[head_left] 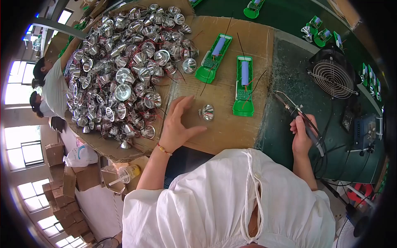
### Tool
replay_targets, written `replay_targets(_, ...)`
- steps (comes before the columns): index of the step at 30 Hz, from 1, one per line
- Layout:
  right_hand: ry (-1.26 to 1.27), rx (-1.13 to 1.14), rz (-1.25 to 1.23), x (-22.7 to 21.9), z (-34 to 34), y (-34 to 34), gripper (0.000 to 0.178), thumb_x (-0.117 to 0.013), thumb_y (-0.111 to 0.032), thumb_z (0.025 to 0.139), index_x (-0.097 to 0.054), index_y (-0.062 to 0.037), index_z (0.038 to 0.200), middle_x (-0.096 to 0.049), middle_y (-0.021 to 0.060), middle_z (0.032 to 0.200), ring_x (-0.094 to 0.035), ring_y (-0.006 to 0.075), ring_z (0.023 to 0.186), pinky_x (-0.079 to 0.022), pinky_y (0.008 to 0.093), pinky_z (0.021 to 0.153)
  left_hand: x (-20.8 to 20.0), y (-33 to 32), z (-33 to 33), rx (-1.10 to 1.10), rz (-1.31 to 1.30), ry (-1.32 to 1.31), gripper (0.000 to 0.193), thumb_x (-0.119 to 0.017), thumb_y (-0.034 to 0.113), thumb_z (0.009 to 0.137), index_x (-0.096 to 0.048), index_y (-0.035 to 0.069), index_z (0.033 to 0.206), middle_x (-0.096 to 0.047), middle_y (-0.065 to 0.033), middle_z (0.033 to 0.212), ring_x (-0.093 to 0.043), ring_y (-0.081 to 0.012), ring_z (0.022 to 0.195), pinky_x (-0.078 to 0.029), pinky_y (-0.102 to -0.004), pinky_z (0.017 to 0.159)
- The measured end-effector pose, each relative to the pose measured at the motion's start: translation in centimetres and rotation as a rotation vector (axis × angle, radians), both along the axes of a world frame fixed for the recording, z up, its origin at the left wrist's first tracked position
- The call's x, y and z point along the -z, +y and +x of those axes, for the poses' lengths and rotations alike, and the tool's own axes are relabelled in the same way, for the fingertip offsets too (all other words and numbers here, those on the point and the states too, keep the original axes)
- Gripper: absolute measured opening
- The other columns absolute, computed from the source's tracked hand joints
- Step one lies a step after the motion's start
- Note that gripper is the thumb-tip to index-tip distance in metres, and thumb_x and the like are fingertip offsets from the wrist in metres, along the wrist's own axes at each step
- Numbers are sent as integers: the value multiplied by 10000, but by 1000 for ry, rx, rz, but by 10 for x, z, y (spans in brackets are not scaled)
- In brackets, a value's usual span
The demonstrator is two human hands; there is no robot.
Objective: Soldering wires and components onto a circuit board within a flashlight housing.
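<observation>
My left hand (177, 127) is open over the cardboard sheet, thumb and fingers apart, with nothing between them. Just right of it lies a single silver reflector cup (206, 112). My right hand (304, 131) is closed round a soldering iron (298, 110), whose thin metal tip points up and left over the dark green bench. Beyond my hands lie two green plastic housings, one tilted (211, 62) and one nearly straight (244, 84). Each holds a purple cylindrical battery, a small circuit board and loose red and black wires. A reflector (189, 65) sits beside the tilted housing.
A large heap of wired reflectors (120, 70) covers the left side of the bench. At the right stand a black fan with a wire guard (333, 76) and a blue-grey box (364, 132) with cables. More green housings (322, 37) lie at the far right. Two people are at the far left.
</observation>
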State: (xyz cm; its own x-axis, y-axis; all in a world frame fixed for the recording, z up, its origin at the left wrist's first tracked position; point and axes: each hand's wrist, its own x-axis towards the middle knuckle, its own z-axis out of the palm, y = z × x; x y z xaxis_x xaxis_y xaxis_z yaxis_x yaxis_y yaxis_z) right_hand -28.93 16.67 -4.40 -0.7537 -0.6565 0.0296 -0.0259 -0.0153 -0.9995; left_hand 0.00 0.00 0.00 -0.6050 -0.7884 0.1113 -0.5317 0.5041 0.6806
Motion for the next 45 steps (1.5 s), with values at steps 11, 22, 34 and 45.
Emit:
replay_targets(11,-31,-84,-42,-20,5,2,147,-591,-80,801,-534,18,895,-581,79,660,-527,93,541,-426,195,505,8,-3,-33,-126,224,242,80,-641,62,769,-672,23,833,-632,-68,701,-578,-107,631,-451,-230,594)
replay_targets(22,53,-292,40,-31,34,-14,150,-612,-46,774,-528,35,868,-593,101,667,-563,116,570,-468,230,523,20,10,-90,-73,255,203,148,-674,127,748,-625,-9,716,-561,-69,719,-522,-130,526,-413,-250,489)
replay_targets(34,-81,-274,66,-31,38,-18,174,-657,-101,782,-548,15,851,-609,66,683,-564,78,590,-455,199,529,20,4,-92,-16,280,164,165,-688,135,722,-627,-15,689,-561,-85,761,-536,-162,606,-430,-273,548)
replay_targets(45,-131,-218,1,-39,37,-10,175,-633,-92,801,-536,25,889,-603,100,700,-572,109,594,-476,227,527,18,1,-92,-23,334,136,182,-692,149,715,-624,-16,676,-554,-83,737,-533,-165,600,-427,-275,550)
